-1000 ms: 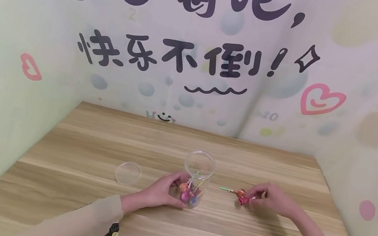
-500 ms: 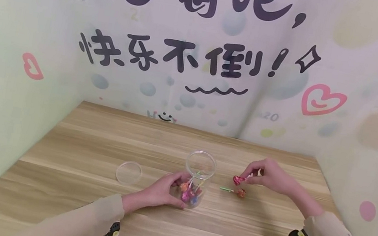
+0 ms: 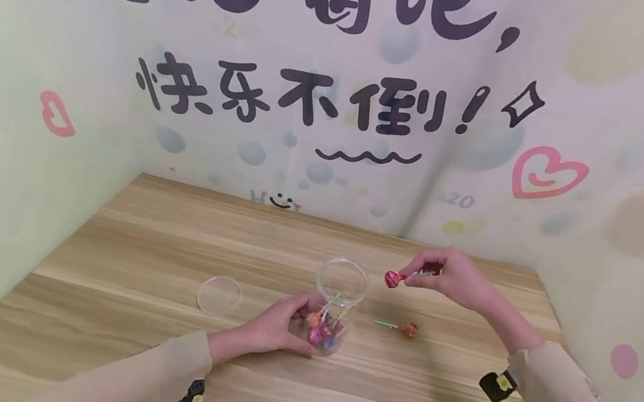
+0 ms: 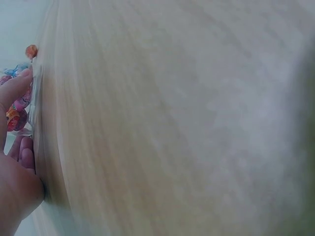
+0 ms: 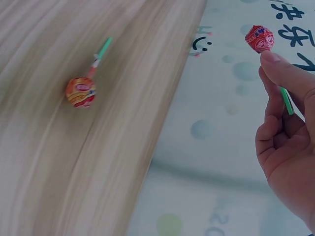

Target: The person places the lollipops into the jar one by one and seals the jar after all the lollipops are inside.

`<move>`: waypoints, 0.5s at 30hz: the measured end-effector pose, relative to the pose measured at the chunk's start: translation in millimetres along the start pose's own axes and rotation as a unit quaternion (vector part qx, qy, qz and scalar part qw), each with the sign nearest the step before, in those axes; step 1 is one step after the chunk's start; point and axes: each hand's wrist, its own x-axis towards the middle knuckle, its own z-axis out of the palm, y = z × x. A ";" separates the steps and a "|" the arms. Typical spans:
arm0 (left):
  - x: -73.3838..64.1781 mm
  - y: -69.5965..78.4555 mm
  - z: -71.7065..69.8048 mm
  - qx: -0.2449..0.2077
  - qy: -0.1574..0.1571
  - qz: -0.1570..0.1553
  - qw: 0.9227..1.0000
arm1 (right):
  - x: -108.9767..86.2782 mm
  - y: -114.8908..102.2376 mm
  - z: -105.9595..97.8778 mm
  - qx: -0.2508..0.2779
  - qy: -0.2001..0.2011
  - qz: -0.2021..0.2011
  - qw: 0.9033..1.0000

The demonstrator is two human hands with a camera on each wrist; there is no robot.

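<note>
My left hand (image 3: 271,323) grips the lower side of a clear plastic jar (image 3: 342,281), which stands upright and uncovered on the table. Several wrapped lollipops (image 3: 323,331) lie at the bottom of the jar, some sticks pointing up. My right hand (image 3: 461,279) pinches a red-wrapped lollipop (image 5: 259,38) just below its candy head, its green stick running back into the palm. That lollipop is held above the table, to the right of the jar's rim. An orange-wrapped lollipop (image 5: 80,92) with a green stick lies on the table below the right hand.
A round clear lid (image 3: 219,295) lies flat on the wooden table (image 3: 165,232), left of the jar. A printed wall (image 3: 227,158) rises behind the table's back edge, with side walls left and right.
My right hand has lifted the red lollipop off the table from beside the orange one, moving it up and leftward toward the jar. The left hand and jar have stayed in place.
</note>
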 end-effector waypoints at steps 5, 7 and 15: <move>-1.3 0.0 -0.1 -0.001 0.000 0.001 1.000 | 6.1 -12.2 -4.1 0.004 0.012 0.003 1.000; -2.0 0.2 -0.4 -0.001 0.000 0.001 1.000 | 8.9 -17.6 -5.0 0.009 0.017 0.001 1.000; -1.5 1.1 -1.3 0.003 0.003 0.009 1.000 | 14.8 -47.4 -11.2 0.027 0.047 -0.014 0.998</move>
